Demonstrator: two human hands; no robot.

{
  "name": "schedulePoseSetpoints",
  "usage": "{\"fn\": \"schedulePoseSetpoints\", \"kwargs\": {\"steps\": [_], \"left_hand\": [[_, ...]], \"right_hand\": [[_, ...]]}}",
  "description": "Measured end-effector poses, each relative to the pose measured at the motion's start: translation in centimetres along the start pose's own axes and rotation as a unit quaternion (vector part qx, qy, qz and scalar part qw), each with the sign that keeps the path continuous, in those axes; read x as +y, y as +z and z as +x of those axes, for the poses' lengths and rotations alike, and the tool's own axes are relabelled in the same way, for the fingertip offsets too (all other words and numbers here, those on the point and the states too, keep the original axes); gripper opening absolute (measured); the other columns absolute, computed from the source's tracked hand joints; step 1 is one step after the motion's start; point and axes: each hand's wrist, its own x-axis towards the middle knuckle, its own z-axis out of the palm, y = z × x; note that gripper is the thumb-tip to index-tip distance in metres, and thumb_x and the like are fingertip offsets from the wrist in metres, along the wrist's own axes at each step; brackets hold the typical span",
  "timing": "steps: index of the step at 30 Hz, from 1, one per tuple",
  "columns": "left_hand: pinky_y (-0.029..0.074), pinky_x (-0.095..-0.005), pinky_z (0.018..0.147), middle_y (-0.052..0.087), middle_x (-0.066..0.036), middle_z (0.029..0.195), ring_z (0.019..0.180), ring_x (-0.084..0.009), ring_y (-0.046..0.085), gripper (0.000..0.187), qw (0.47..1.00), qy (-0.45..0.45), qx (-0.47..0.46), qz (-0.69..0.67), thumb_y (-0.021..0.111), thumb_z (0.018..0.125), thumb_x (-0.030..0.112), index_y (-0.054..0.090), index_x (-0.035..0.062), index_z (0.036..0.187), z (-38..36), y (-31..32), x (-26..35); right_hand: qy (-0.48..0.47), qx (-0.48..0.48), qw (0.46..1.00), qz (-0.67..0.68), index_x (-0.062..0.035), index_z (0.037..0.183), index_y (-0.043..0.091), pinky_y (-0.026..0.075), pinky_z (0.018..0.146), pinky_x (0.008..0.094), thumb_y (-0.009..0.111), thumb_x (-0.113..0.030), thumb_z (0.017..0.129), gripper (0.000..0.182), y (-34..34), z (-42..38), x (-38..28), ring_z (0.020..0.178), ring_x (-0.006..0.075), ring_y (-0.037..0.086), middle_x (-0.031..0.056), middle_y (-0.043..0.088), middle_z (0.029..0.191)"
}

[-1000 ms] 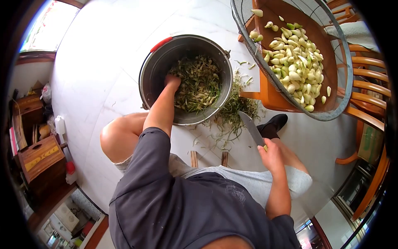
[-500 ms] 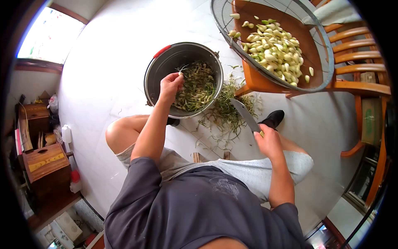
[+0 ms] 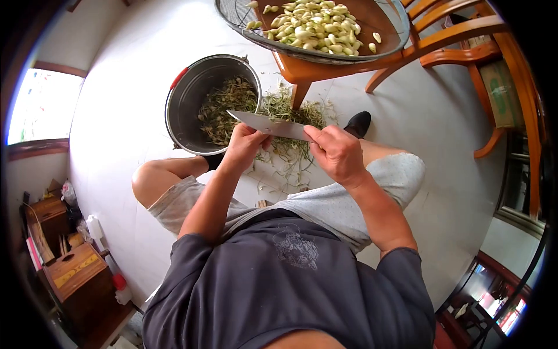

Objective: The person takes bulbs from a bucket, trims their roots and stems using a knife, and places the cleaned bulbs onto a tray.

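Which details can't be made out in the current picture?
All in the head view:
- Anything the left hand may be pinching: hidden by its fingers and the knife.
- The knife's handle: covered by the right hand.
- The far side of the basket: cut off by the top edge.
- The floor of the bucket: hidden under the plants.
- The shirt print: too small and blurred.

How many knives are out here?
1: the knife is in the right hand, its blade beside the left hand. I see no other, though the bucket could hide one.
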Motion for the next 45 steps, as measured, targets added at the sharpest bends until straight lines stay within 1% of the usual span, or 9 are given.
{"fn": "schedulePoseSetpoints", "kwargs": {"steps": [4,16,22,26,29,32,35,39,45], "left_hand": [[0.034,-0.0234,0.049,0.051,0.0,0.06,0.053,-0.0083,0.045,0.012,0.996,0.032,0.008,0.078,0.055,0.087,0.006,0.063,0.0003,0.08,0.1,1.4,0.3],[0.034,-0.0241,0.046,0.051,0.0,0.059,0.051,-0.0082,0.045,0.01,0.985,0.05,-0.001,0.166,0.055,0.085,0.006,0.063,0.001,0.083,0.0,2.2,0.4],[0.035,-0.0239,0.048,0.051,0.0,0.058,0.051,-0.0082,0.045,0.008,0.985,0.02,0.01,0.171,0.056,0.083,0.003,0.063,0.0002,0.081,0.0,2.1,0.6],[0.035,-0.0221,0.05,0.053,0.0,0.063,0.055,-0.0071,0.045,0.008,0.998,0.012,0.0,0.068,0.059,0.087,0.006,0.063,-0.0012,0.089,0.2,1.3,-0.1],[0.038,-0.0204,0.054,0.057,0.0,0.072,0.061,-0.0067,0.048,0.018,0.999,0.007,-0.028,0.03,0.06,0.091,0.012,0.062,-0.0017,0.102,0.1,0.7,0.8],[0.041,-0.0213,0.057,0.058,-0.001,0.072,0.062,-0.0078,0.05,0.021,0.998,0.048,-0.032,0.015,0.06,0.091,0.011,0.06,-0.0019,0.107,0.4,0.1,0.5],[0.044,-0.0231,0.061,0.061,-0.003,0.074,0.064,-0.0094,0.053,0.023,0.997,0.069,-0.022,-0.026,0.06,0.09,0.011,0.057,-0.0016,0.11,0.5,0.5,0.7],[0.047,-0.0256,0.064,0.064,-0.007,0.083,0.071,-0.0122,0.057,0.018,0.993,0.014,0.035,-0.115,0.062,0.088,0.008,0.057,0.0004,0.104,0.7,1.0,0.9],[0.05,-0.0268,0.065,0.063,-0.007,0.089,0.075,-0.014,0.059,0.012,0.958,-0.006,0.06,-0.281,0.063,0.085,0.003,0.056,0.0034,0.094,2.3,-1.4,-1.9]], "right_hand": [[-0.023,0.008,1.0,-0.009,-0.0112,0.102,0.066,0.047,0.053,0.034,0.068,-0.005,0.071,0.032,-0.1,-0.1,0.1,0.059,0.023,0.057,0.0053,0.054,0.069],[-0.041,0.006,0.998,-0.039,-0.0116,0.101,0.067,0.046,0.05,0.0327,0.068,-0.005,0.071,0.032,-0.4,0.6,-0.7,0.057,0.0214,0.056,0.0042,0.054,0.069],[-0.044,-0.002,0.998,-0.037,-0.0115,0.101,0.067,0.047,0.052,0.0331,0.068,-0.004,0.071,0.031,-0.3,0.7,-0.6,0.058,0.0223,0.057,0.0044,0.054,0.068],[0.013,-0.017,0.998,-0.058,-0.0112,0.1,0.067,0.048,0.054,0.0362,0.067,-0.007,0.074,0.027,0.1,0.1,-0.1,0.062,0.0267,0.058,0.0073,0.056,0.07],[0.168,-0.099,0.973,-0.124,-0.0096,0.094,0.068,0.049,0.062,0.041,0.06,-0.016,0.08,0.017,0.6,-1.4,3.3,0.071,0.0324,0.061,0.0134,0.062,0.076],[0.214,-0.065,0.971,-0.088,-0.008,0.092,0.068,0.049,0.064,0.0418,0.059,-0.017,0.081,0.017,0.4,-2.0,4.8,0.072,0.0338,0.06,0.0148,0.062,0.076],[0.208,-0.054,0.976,-0.032,-0.0044,0.093,0.066,0.048,0.063,0.041,0.059,-0.016,0.081,0.018,-0.1,-1.3,3.8,0.071,0.0349,0.061,0.0178,0.062,0.076],[0.216,-0.062,0.974,0.027,-0.0026,0.094,0.065,0.048,0.062,0.0384,0.06,-0.015,0.081,0.019,-0.2,-0.8,3.4,0.069,0.0353,0.061,0.0193,0.062,0.077],[0.19,-0.044,0.978,0.077,-0.001,0.098,0.065,0.047,0.061,0.0336,0.062,-0.013,0.081,0.021,0.1,-0.9,3.3,0.065,0.0288,0.061,0.0173,0.063,0.078]]}}
